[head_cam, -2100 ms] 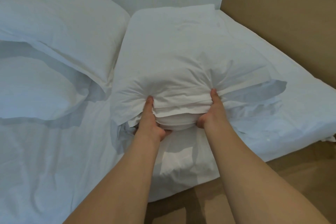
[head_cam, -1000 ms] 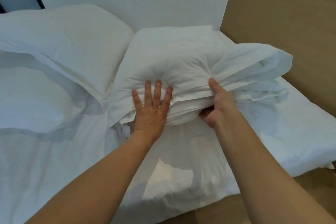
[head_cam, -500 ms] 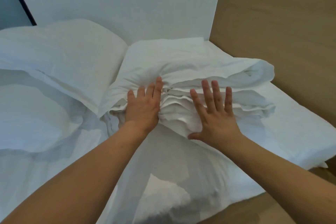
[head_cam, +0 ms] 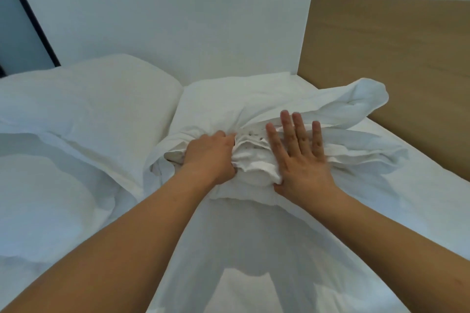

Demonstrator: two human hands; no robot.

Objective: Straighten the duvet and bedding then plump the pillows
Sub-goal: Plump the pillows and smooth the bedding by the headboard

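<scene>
A white pillow (head_cam: 229,101) lies at the head of the bed, its near end bunched into folds. My left hand (head_cam: 209,157) has its fingers curled into the bunched pillowcase fabric at the near left of that pillow. My right hand (head_cam: 301,160) lies flat with straight, spread fingers pressing down on the folds beside it. A loose flap of the pillowcase (head_cam: 361,101) sticks up on the right. A second white pillow (head_cam: 96,99) lies to the left. The white duvet (head_cam: 43,201) is rumpled at the lower left.
A wooden headboard panel (head_cam: 386,63) stands along the right side of the bed. A white wall (head_cam: 178,12) is behind the pillows, with a dark frame edge (head_cam: 28,12) at the far left. The white sheet (head_cam: 419,201) covers the mattress on the right.
My left hand went from flat on the pillow to curled into the bunched fabric. My right hand let go of the edge and now presses flat. The pillowcase flap on the right rose.
</scene>
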